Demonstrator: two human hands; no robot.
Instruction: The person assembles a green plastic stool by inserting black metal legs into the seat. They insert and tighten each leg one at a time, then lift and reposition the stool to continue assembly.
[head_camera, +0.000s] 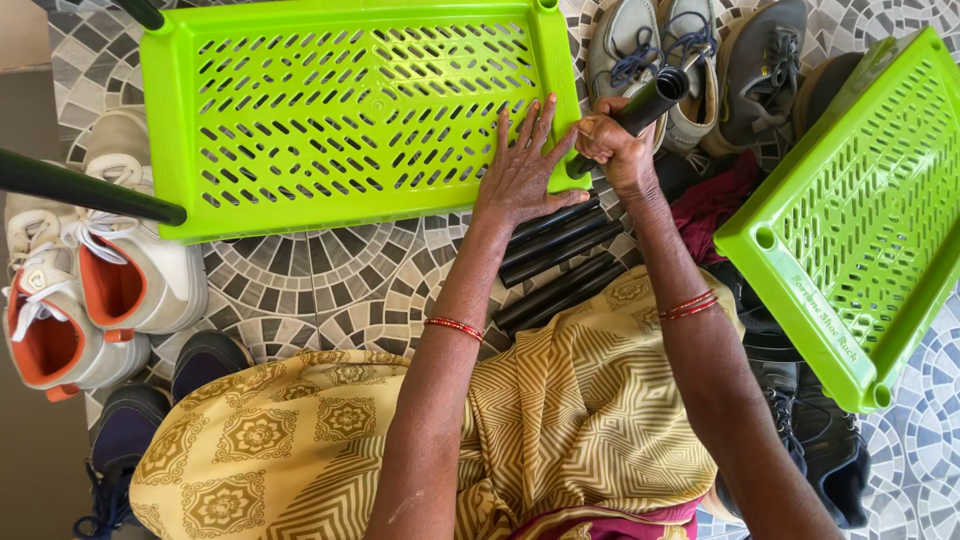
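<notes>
mosaic floor tiles (330, 285) in grey, white and dark fan patterns carried everything, and the person sat low over them in a yellow patterned garment (540, 420).

largest of the things was the green slotted shelf tray (350, 110), lying flat on the floor ahead of the person, its long axis running left to right across the view. a second green tray (860, 220) of the same kind leaned tilted at the right edge of the floor, well apart from the first. white and orange shoes (100, 280) stood at the left side, grey sneakers (650, 50) beyond the first tray's right end, dark shoes (820, 440) near the person's right knee. a bundle of spare black tubes (560, 250) lay on the floor just under both wrists, slanting up to the right.

the left hand (520, 170) lay spread, fingers released and flat, pressing on the tray's near right corner. the right hand (615, 145) was clenched around a black tube (645, 105), just beside the left one. that tube's long axis slanted from upper right down to lower left, its low end pointing at the tray's near right corner (570, 180), touching it or nearly so; the exact seat was hidden by the fingers. so the corner lay down and left of the right hand, which was the nearer to the tube, while the left held the tray steady. another black tube (90, 190) already stuck out from the tray's near left corner.
</notes>
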